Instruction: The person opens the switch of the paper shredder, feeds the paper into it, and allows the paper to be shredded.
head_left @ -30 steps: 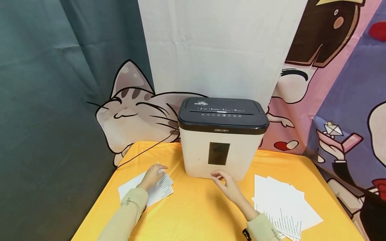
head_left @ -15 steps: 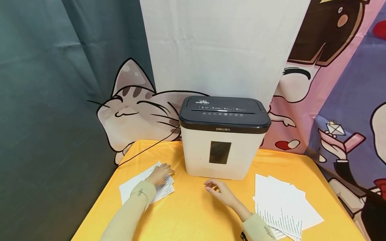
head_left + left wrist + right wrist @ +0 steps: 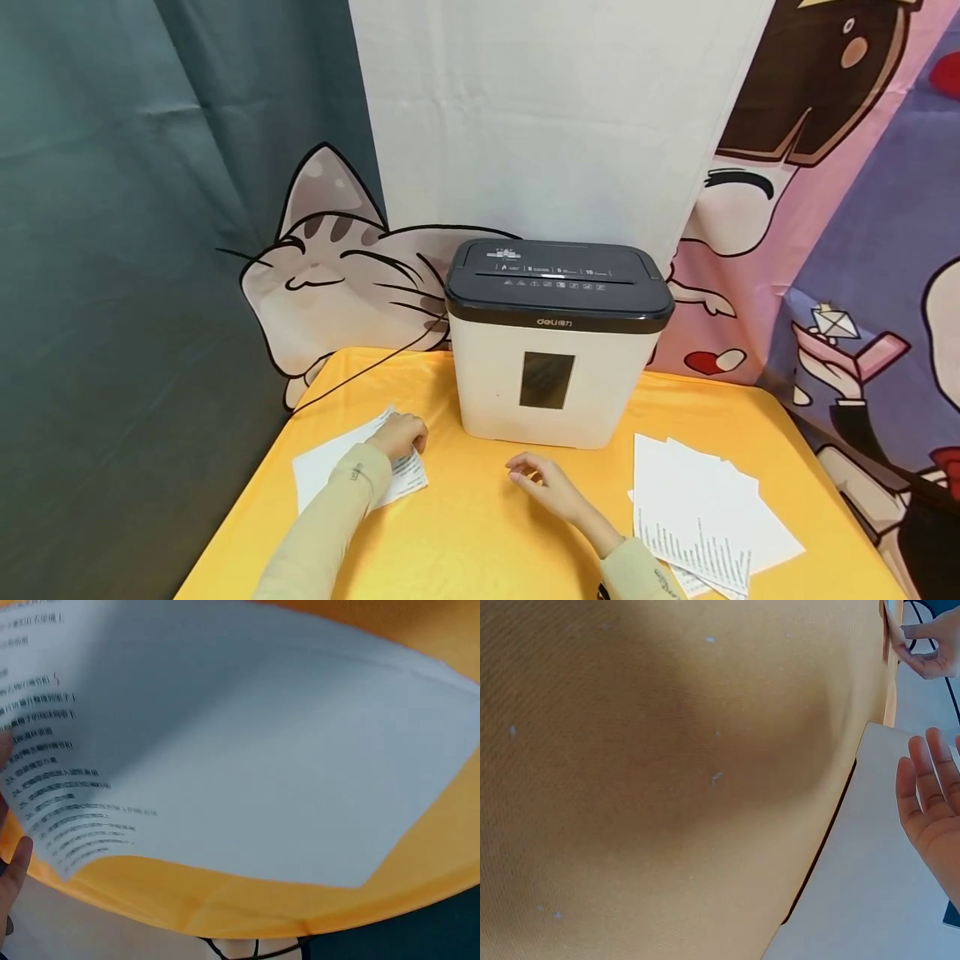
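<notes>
At the left of the table my left hand (image 3: pixel 400 435) is over a small stack of printed paper sheets (image 3: pixel 330 467), its fingers bent down at the right edge and pinching a sheet there. The left wrist view has the top sheet (image 3: pixel 247 757) filling the middle, printed lines along its left side and fingers just inside the frame. My right hand (image 3: pixel 551 486) hovers in front of the paper shredder (image 3: pixel 487 400), fingers loosely bent and holding nothing. That shredder is white with a black lid (image 3: pixel 555 300) and a feed slot across the top.
A second pile of paper sheets (image 3: pixel 697 500) lies fanned out on the right of the yellow tablecloth (image 3: pixel 472 533). A black cord (image 3: pixel 367 371) runs left from the shredder. Tiny white scraps (image 3: pixel 717 778) dot the cloth. Printed curtains (image 3: pixel 555 117) hang behind.
My left hand first shifts right over the stack, then bends its fingers down at the sheets' edge. My right hand drifts left and slightly lower, away from the shredder's front.
</notes>
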`<action>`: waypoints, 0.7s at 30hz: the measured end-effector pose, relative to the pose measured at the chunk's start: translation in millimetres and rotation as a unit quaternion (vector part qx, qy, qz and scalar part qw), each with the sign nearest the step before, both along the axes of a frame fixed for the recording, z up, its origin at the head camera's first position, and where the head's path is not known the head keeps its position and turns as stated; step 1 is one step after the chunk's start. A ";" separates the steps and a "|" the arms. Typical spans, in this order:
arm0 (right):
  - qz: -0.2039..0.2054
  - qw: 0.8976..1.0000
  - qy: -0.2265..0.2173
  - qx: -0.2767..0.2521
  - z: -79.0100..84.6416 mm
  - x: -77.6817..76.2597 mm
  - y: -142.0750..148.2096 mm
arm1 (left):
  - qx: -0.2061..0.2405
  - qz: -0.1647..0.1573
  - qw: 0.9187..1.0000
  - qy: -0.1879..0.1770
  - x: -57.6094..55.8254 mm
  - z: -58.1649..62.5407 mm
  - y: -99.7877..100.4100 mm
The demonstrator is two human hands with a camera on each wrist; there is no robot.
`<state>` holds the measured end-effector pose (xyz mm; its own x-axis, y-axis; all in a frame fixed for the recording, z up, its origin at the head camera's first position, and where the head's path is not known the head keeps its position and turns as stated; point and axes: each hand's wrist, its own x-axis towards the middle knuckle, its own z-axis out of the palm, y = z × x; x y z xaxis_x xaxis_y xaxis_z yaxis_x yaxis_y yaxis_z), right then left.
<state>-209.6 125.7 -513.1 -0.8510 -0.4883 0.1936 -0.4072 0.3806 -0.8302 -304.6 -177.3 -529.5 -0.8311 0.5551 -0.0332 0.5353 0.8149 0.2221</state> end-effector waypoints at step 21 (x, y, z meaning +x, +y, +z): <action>0.012 1.000 -0.025 0.004 -5.0 -2.7 0.7 | 0.080 0.099 0.992 -0.002 -12.7 19.1 -34.0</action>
<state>-212.2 126.4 -518.1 -0.8473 -0.5103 0.1474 -0.3744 0.3770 -0.8472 -317.3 -211.4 -510.4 -0.9243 0.3797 0.0394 0.3678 0.8581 0.3584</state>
